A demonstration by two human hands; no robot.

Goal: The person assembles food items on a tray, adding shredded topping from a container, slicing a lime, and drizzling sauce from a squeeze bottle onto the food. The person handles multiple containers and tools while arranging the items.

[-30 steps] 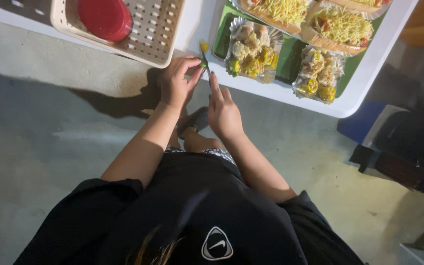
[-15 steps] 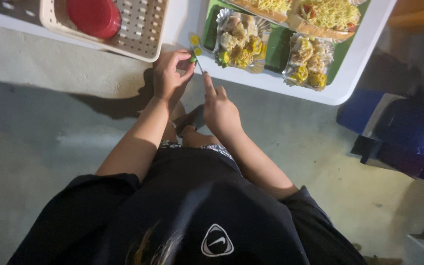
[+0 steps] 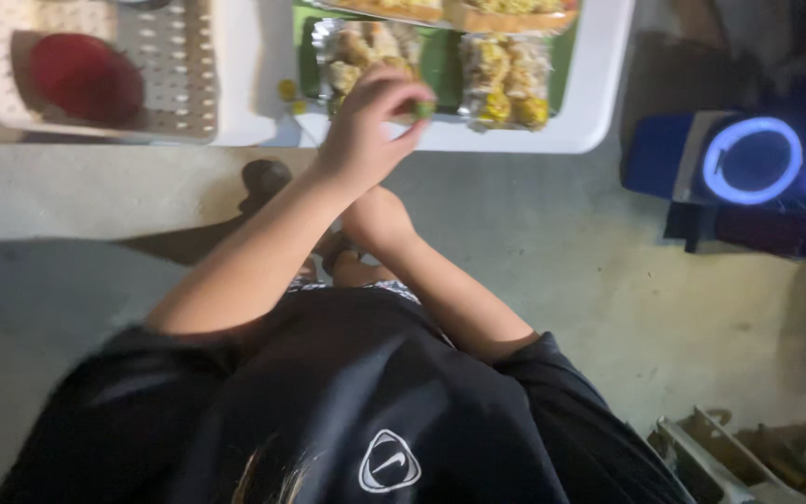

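Note:
My left hand (image 3: pixel 366 131) is lifted over the near edge of the white table (image 3: pixel 590 103) and pinches a small green piece (image 3: pixel 423 109) between thumb and fingertips. It hovers in front of foil-wrapped portions of yellow food (image 3: pixel 506 79) that lie on a green tray (image 3: pixel 440 56). My right hand (image 3: pixel 377 222) sits lower, just under the left wrist, mostly covered by it; its fingers do not show. Two small yellow bits (image 3: pixel 287 91) lie on the table left of the tray.
A cream perforated basket (image 3: pixel 174 93) holding a red round thing (image 3: pixel 81 75) stands at the table's left. A blue object with a glowing ring (image 3: pixel 748 159) sits on the concrete floor at right. Clutter (image 3: pixel 729 448) lies at the lower right.
The view has swung so the table sits higher and further left. My left hand rose and shifted right with the green piece, crossing over my right hand, which dropped below it.

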